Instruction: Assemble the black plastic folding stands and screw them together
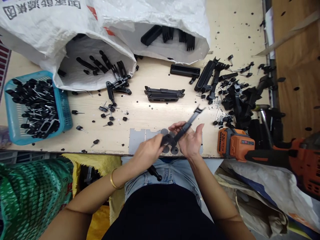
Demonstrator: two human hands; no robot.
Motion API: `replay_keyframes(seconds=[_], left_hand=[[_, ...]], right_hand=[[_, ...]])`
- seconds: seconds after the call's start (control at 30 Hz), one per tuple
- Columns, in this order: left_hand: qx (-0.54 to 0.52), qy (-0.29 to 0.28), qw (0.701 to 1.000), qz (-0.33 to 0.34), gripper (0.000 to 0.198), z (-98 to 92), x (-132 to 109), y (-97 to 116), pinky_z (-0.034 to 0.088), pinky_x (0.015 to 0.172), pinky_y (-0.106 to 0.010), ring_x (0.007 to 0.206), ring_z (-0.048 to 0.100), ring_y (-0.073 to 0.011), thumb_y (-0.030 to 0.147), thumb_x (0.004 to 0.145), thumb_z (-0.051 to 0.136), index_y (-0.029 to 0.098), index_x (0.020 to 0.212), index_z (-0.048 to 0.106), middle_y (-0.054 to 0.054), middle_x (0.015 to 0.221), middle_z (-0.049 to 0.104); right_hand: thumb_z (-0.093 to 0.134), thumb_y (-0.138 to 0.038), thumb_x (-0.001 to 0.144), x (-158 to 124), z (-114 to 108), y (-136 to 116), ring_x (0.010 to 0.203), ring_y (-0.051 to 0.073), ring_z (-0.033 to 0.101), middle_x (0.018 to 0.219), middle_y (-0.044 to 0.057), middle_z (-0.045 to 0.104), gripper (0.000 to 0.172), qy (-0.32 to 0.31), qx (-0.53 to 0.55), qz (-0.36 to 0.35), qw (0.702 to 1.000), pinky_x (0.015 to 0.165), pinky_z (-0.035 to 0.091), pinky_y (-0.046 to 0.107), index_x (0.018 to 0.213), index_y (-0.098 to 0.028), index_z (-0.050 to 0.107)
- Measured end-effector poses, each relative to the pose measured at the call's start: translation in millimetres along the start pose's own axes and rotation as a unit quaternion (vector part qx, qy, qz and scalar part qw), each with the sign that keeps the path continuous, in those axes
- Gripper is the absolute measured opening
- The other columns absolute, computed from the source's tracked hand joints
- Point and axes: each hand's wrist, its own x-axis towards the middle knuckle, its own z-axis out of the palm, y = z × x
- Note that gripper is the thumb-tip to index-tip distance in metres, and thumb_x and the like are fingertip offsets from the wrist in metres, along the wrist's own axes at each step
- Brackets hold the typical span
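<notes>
My left hand (148,151) is closed round one end of a black plastic bracket with a forked tip (192,118). The bracket slants up and to the right across my right hand (190,141), whose palm faces up with the fingers and thumb apart. Whether the bracket rests on that palm or hovers just above it, I cannot tell. A black rod with a ball-like end (155,173) sticks out below my left hand; whether it joins the bracket is hidden. Under both hands, grey cut-out pads (137,141) lie along the table edge. Farther back lies another black bracket assembly (164,94).
At the left stands a blue basket (66,111) of black-knobbed screws. Two white sacks (155,15) at the back hold black parts. An orange cordless drill (297,156) lies at the right edge, beside a heap of black parts (240,95). Loose knob screws (108,115) are scattered about.
</notes>
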Motion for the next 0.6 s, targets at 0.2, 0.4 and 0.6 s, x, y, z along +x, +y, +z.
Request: replay_keyframes(seconds=[0.2,0.4,0.6], left_hand=[[0.056,0.112,0.986,-0.114,0.017,-41.7,-10.7,-43.3,0.041,0.054,-0.027,0.065,0.063,-0.0224,0.031,0.088,0.047,0.021,0.102,0.047,-0.002,0.075,0.062],[0.045,0.103,0.987,-0.114,0.018,-38.4,-8.2,-50.6,0.041,0.056,-0.026,0.067,0.063,-0.0219,0.031,0.089,0.045,0.021,0.104,0.048,-0.002,0.077,0.062],[0.112,0.063,0.992,-0.007,0.02,-22.8,35.9,-42.3,0.043,0.061,-0.026,0.087,0.061,-0.0227,0.027,0.091,0.049,0.021,0.11,0.05,-0.005,0.092,0.064]], right_hand=[[0.013,-0.08,0.08,63.0,30.5,0.5,0.123,0.021,0.054,0.133,0.01,0.056,0.085,-0.123,-0.016,0.025,0.992,0.101,0.046,0.04,0.117,-0.019,0.06],[0.019,-0.063,0.09,53.5,-1.6,12.3,0.143,0.018,0.026,0.158,0.008,0.017,0.068,0.15,-0.129,-0.133,0.971,0.115,0.028,0.039,0.143,-0.022,0.03],[0.042,-0.054,0.089,42.1,-43.0,-12.0,0.129,0.021,0.046,0.133,0.011,0.052,0.047,0.188,-0.242,-0.256,0.917,0.111,0.034,0.042,0.12,-0.02,0.053]])
